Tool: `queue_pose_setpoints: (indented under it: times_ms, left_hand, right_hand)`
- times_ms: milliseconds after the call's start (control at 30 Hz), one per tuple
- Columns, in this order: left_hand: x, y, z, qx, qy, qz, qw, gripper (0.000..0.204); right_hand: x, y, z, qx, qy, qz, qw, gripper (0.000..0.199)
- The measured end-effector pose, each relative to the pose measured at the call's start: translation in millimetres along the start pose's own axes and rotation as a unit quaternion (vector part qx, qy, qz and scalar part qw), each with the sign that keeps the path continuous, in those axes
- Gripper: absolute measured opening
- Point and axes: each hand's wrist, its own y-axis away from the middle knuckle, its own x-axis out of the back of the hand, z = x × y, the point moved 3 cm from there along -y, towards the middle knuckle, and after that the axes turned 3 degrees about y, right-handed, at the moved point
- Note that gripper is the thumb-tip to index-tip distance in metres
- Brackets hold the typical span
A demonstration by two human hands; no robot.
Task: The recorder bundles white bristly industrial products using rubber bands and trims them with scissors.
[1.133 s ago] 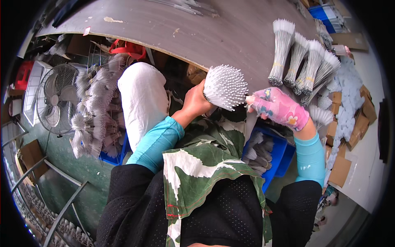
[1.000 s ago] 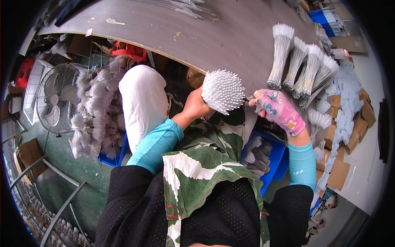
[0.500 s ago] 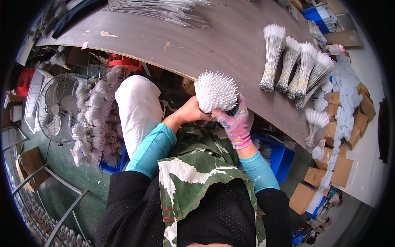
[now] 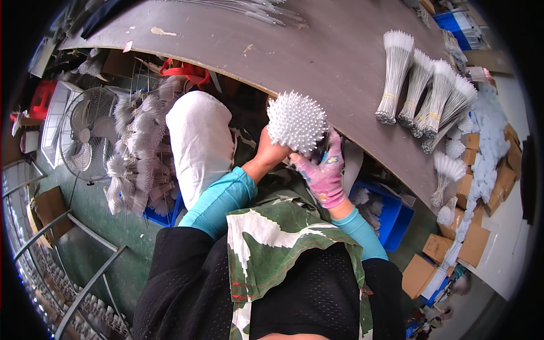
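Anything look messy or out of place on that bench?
Little does. The bundles lie in a neat fan on the bench; only some scraps sit loose at its far left. Both hands hold the ball.

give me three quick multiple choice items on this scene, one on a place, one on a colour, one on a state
1. Where do the tied white-tipped bundles lie?
A. on the brown table
B. in the blue bin
C. on the fan

2. What colour is the glove on the right hand?
A. black
B. pink
C. yellow

3. How is the round white spiky cluster held?
A. lying loose on the floor
B. hanging from a hook
C. held up by the left hand, the right hand at its underside

Answers: A, the bundles rest fanned on the tabletop at right; B, the glove is pink with a small pattern; C, both hands meet below the cluster.
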Motion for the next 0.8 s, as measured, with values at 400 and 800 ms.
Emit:
queue_pose_setpoints:
  times_ms: [400, 800]
  left_hand:
    - [5, -2, -18, -0.053, 0.000, 0.005, 0.999, 0.031]
    - [5, 1, -27, -0.046, 0.023, 0.008, 0.999, 0.024]
  right_hand:
    - [57, -8, -12, -0.197, -0.009, -0.139, 0.970, 0.042]
    - [56, -20, -29, -0.293, -0.072, -0.159, 0.940, 0.054]
